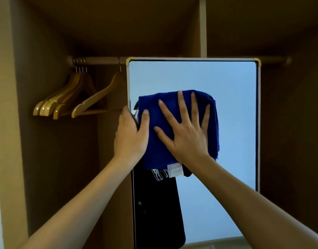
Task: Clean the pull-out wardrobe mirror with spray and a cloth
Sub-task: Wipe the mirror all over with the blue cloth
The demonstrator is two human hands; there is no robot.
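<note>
Against the upper half of the mirror: blue cloth pressed flat under the spread right hand, left hand gripping the frame edge. Wiping judged underway; lower glass seemingly left. No spray bottle visible.

The mirror runs off the bottom edge, so its lower end cannot be seen, and the cloth and both hands cover part of its glass. The left hand wraps the mirror's left edge, its fingers hidden behind the frame. The print on the cloth's tag is too small to read.
</note>
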